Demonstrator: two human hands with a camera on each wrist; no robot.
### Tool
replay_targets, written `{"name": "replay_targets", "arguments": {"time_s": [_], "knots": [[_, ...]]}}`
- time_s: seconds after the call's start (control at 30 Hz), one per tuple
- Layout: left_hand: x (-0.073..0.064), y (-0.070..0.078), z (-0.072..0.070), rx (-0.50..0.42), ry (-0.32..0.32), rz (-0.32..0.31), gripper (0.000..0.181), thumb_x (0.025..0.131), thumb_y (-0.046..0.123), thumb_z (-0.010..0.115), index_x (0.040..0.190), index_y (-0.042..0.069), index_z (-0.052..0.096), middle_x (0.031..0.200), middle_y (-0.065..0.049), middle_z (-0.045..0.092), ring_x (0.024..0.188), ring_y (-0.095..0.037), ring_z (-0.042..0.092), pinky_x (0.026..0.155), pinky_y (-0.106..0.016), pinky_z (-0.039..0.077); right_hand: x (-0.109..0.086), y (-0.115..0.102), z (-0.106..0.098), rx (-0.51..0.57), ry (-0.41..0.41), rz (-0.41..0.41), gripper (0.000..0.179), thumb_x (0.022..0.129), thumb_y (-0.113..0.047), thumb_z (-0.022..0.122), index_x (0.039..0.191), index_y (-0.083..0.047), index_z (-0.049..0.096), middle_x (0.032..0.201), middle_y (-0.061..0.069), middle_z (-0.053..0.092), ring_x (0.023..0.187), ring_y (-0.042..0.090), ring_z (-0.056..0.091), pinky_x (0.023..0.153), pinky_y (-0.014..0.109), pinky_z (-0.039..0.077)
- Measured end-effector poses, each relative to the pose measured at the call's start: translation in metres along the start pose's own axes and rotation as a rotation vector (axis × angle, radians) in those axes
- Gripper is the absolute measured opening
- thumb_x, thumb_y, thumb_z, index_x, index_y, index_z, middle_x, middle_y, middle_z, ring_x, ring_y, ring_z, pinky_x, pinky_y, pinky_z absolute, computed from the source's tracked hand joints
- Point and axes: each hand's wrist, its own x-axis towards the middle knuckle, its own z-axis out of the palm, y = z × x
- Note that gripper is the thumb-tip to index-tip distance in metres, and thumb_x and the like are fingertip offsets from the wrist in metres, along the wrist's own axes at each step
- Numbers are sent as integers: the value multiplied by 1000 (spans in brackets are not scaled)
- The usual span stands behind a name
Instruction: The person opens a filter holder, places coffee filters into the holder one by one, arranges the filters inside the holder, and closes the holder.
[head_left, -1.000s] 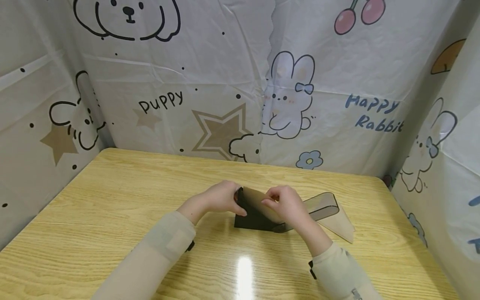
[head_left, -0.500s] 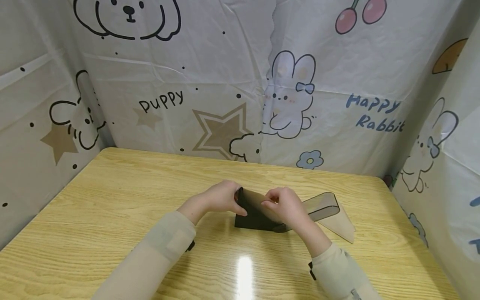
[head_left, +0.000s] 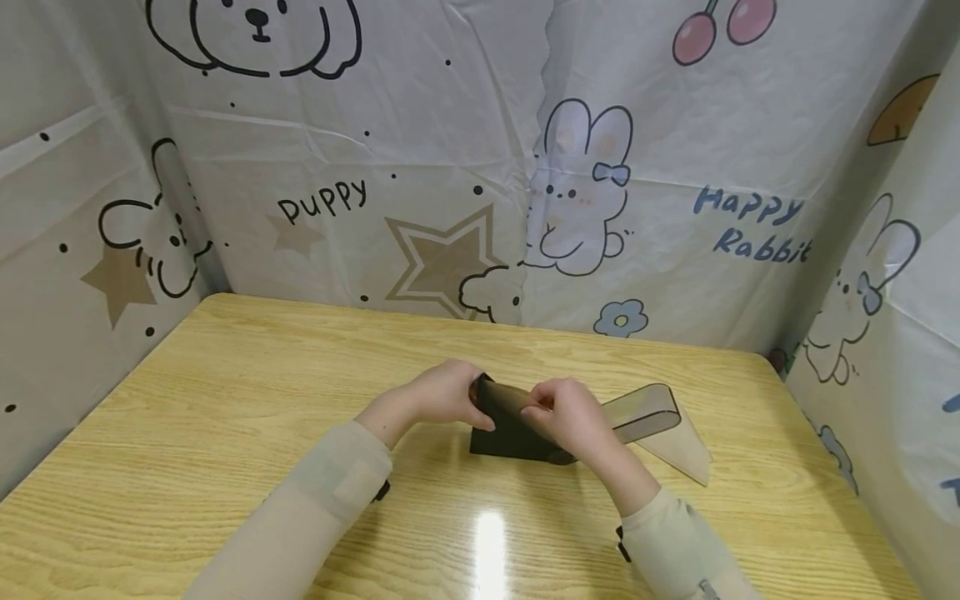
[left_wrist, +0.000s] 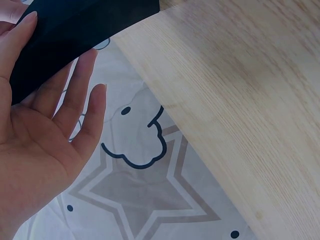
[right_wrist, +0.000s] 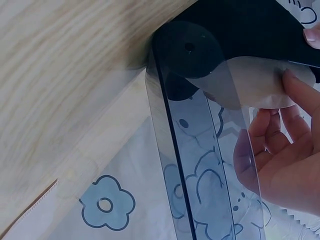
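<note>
A black holder box (head_left: 504,435) stands tilted on the table, its hinged clear lid (head_left: 643,413) swung out to the right. My left hand (head_left: 447,393) grips the box's left end, thumb on the near side and fingers behind. Inside the box sits a tan, round-edged sheet like a coffee filter paper (right_wrist: 260,82). My right hand (head_left: 573,417) pinches its edge between thumb and fingers, as the right wrist view shows. How far it goes into the box is hidden.
A tan, cone-shaped piece like a filter paper (head_left: 681,452), with a crimped edge, lies on the wooden table (head_left: 300,375) under and beyond the lid. Behind the table and at both sides hangs a printed cloth (head_left: 420,125).
Both hands keep nearly the same place and hold. My right hand has shifted very slightly, and the tan sheet's visible edge has changed a little.
</note>
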Motion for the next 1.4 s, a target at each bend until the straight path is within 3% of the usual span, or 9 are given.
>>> {"name": "replay_targets", "arguments": {"time_s": [0.23, 0.43, 0.6, 0.7, 0.83, 0.97, 1.13, 1.27, 1.4], "knots": [[0, 0, 0, -5, -2, -4, 25, 72, 21, 81, 78, 10, 58, 68, 3, 56, 59, -8, 46, 57, -21, 40, -1, -1, 0, -24, -1, 3, 11, 82, -15, 71, 74, -11, 66, 71, -1, 60, 60, 12, 45, 57, 26, 38], [-1, 0, 0, 5, -5, -3, 30, 73, 22, 80, 70, 12, 52, 64, 3, 51, 57, -8, 43, 55, -21, 37, -4, -4, -15, -56, 26, 30, 7, 84, -19, 69, 84, -12, 70, 86, 1, 67, 83, 19, 59, 77, 39, 48], [0, -1, 0, 1, -15, -16, 36, 73, 23, 80, 66, 14, 46, 62, 3, 47, 57, -9, 39, 55, -21, 35, -12, -2, -51, 11, 75, 77, 14, 89, -22, 64, 94, -9, 69, 96, 7, 68, 98, 27, 58, 84, 45, 46], [0, -1, 0, 1, -13, -17, 37, 73, 24, 80, 66, 13, 45, 62, 3, 46, 57, -9, 39, 55, -22, 34, -18, 6, -78, 49, 134, 123, 22, 91, -25, 60, 101, -6, 66, 102, 11, 67, 97, 28, 57, 79, 40, 46], [0, -1, 0, 7, -14, -17, 37, 73, 24, 81, 66, 13, 45, 62, 3, 46, 57, -9, 39, 55, -22, 35, -26, 25, -110, 88, 252, 205, 34, 94, -31, 55, 109, -2, 63, 105, 17, 63, 95, 27, 55, 73, 31, 43], [1, -1, 0, 12, -14, -19, 37, 73, 24, 81, 67, 13, 46, 62, 3, 46, 57, -9, 40, 55, -22, 35, -30, 53, -127, 84, 318, 317, 45, 95, -38, 50, 116, 0, 59, 111, 21, 59, 97, 31, 53, 73, 34, 42], [1, 0, -1, 26, -10, -21, 38, 72, 25, 81, 67, 13, 45, 63, 3, 45, 58, -9, 39, 56, -22, 34, -25, 97, -121, 43, 239, 438, 47, 96, -37, 48, 118, 4, 55, 111, 26, 56, 95, 36, 53, 72, 40, 43], [1, 1, -1, 27, -12, -19, 38, 73, 25, 80, 67, 13, 45, 63, 3, 45, 58, -10, 39, 56, -22, 34, -22, 135, -103, -24, 91, 532, 45, 95, -31, 49, 120, 6, 52, 118, 30, 54, 100, 42, 54, 71, 43, 45], [1, 0, 0, 19, -17, -25, 39, 73, 25, 80, 67, 14, 44, 63, 3, 44, 58, -10, 38, 56, -22, 33, -25, 159, -87, -107, -83, 604, 47, 92, -23, 50, 126, 9, 45, 130, 32, 45, 112, 47, 48, 79, 52, 43]]}}
